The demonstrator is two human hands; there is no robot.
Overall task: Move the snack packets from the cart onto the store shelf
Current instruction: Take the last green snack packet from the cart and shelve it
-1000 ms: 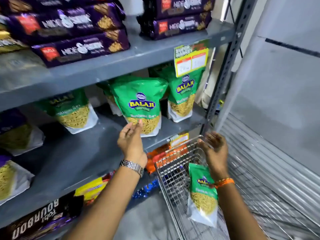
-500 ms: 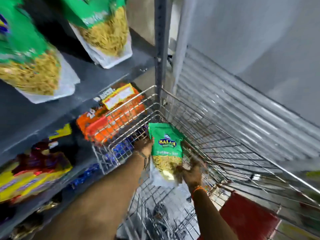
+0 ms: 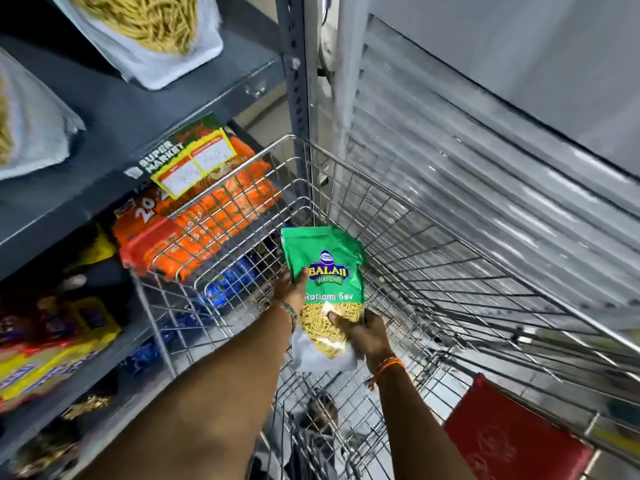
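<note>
A green Balaji sev packet [image 3: 327, 271] stands upright inside the wire cart [image 3: 433, 258], held between both hands. My left hand [image 3: 294, 289] grips its left edge, thumb on the front near the logo. My right hand [image 3: 363, 336] clasps its lower right part over the clear window. On the grey shelf [image 3: 145, 109] at the upper left, only the bottoms of two more sev packets [image 3: 149, 32] show.
A yellow price tag [image 3: 192, 161] hangs on the shelf edge. Orange packs [image 3: 207, 216] fill the shelf below, behind the cart's wire wall. Yellow and red packs [image 3: 45, 358] lie lower left. A shelf post [image 3: 298, 67] and ribbed metal shutter [image 3: 485, 174] stand behind the cart. A red plate [image 3: 512, 441] sits on its near side.
My left hand left the packet on the shelf and both hands dropped into the cart. They closed on the green packet there. The view tilted down toward the cart.
</note>
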